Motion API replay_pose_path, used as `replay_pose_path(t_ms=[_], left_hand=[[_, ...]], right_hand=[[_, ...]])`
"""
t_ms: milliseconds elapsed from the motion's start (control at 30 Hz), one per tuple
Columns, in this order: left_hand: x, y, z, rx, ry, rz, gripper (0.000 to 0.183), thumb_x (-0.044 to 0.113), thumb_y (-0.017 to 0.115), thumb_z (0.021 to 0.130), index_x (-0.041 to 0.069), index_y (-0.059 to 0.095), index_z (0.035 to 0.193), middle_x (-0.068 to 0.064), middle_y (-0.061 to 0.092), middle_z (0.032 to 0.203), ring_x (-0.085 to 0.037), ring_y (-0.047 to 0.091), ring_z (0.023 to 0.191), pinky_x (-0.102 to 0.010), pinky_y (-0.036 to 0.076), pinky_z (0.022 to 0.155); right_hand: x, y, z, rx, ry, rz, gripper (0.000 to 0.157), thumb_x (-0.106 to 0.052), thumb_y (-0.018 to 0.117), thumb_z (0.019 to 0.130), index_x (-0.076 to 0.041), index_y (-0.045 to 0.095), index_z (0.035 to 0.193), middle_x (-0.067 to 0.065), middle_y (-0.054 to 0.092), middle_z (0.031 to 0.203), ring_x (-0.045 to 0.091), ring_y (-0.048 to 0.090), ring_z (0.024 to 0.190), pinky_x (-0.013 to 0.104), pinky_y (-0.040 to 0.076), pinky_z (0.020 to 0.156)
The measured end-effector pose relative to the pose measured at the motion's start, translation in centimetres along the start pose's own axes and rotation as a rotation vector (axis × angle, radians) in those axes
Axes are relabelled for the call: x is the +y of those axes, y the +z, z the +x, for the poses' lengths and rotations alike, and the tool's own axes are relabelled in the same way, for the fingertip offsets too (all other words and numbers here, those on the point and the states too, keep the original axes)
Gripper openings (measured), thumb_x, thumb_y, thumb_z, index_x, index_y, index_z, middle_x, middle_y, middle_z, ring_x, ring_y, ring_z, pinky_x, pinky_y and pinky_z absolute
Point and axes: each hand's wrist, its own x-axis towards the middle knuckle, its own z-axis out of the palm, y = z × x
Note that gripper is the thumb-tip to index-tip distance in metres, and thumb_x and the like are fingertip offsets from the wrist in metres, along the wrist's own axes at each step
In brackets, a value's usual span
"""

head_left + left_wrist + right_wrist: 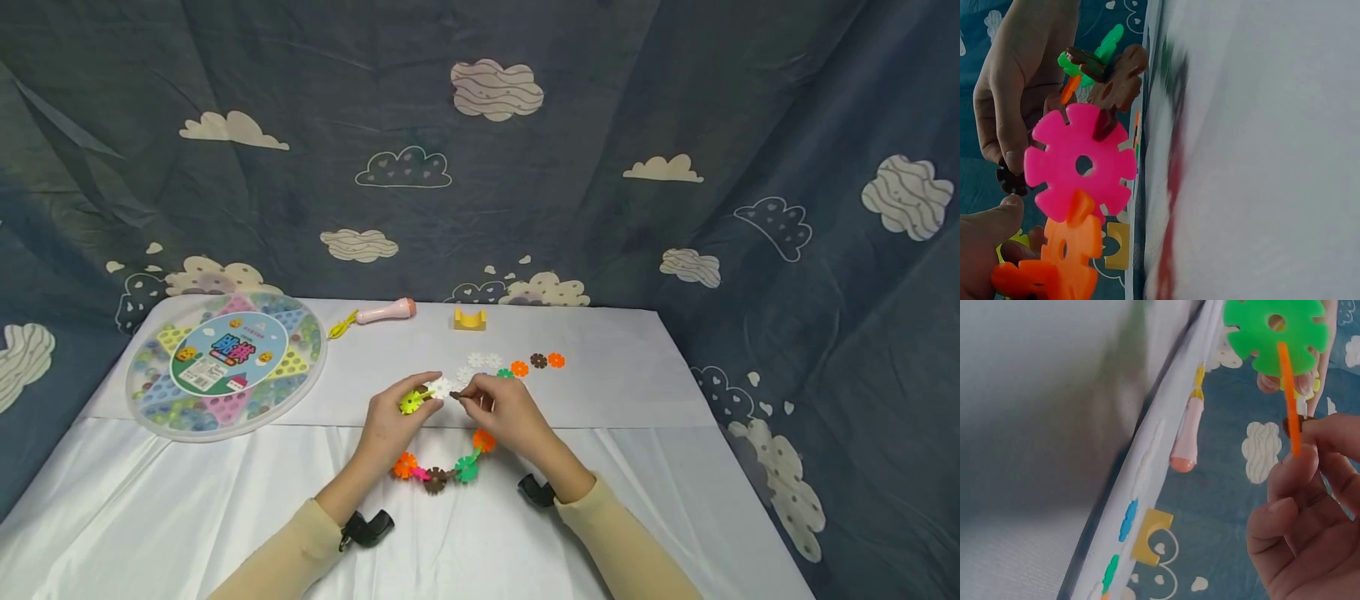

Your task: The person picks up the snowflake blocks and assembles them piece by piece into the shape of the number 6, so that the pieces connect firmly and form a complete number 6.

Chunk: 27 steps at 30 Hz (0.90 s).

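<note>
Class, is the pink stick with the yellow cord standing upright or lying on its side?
Lying on its side: the head view shows the pink stick stretched along the white cloth.

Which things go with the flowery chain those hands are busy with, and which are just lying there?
For the chain:
the linked discs
the yellow-green disc held in the left hand
the dark brown disc pinched in the right hand
probably the loose discs behind

Just lying about:
the round game box
the pink-handled thing
the yellow block
</note>
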Motion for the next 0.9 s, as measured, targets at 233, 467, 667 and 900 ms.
replay_pose_path(t_ms=[233,467,667,900], left_hand=[[0.0,0.1,-0.1,-0.022,0.013,-0.006,0.04,0.021,0.084,0.093,0.024,0.075,0.132,0.002,0.077,0.128,-0.02,0.071,0.118,-0.043,0.057,0.105],[0.0,0.3,-0.2,-0.038,-0.027,-0.055,0.037,0.023,0.082,0.095,0.023,0.076,0.131,0.002,0.076,0.131,-0.024,0.068,0.122,-0.047,0.055,0.107],[0.0,0.5,-0.3,-0.049,-0.102,-0.089,0.037,0.025,0.081,0.095,0.026,0.075,0.132,-0.003,0.077,0.102,-0.018,0.07,0.082,-0.03,0.059,0.08],[0.2,0.3,-0.3,-0.068,-0.097,-0.08,0.037,0.026,0.081,0.096,0.028,0.074,0.132,-0.006,0.069,0.086,-0.012,0.055,0.051,-0.021,0.043,0.052]], right_hand=[[-0.3,0.3,-0.1,0.057,-0.066,-0.123,0.008,-0.006,0.079,0.093,-0.013,0.076,0.093,-0.004,0.07,0.075,0.004,0.052,0.062,0.017,0.046,0.058],[-0.8,0.7,-0.2,0.069,-0.133,-0.107,0.005,-0.005,0.078,0.095,-0.009,0.076,0.092,-0.001,0.071,0.078,0.005,0.053,0.063,0.016,0.047,0.058],[-0.9,1.2,-0.3,0.088,-0.143,-0.088,0.006,-0.004,0.079,0.095,-0.007,0.074,0.092,0.0,0.068,0.077,0.004,0.047,0.063,0.016,0.043,0.057],[-0.8,1.0,-0.2,0.059,-0.106,-0.063,0.004,-0.006,0.078,0.096,-0.008,0.075,0.096,0.001,0.07,0.078,0.004,0.049,0.064,0.017,0.045,0.058]])
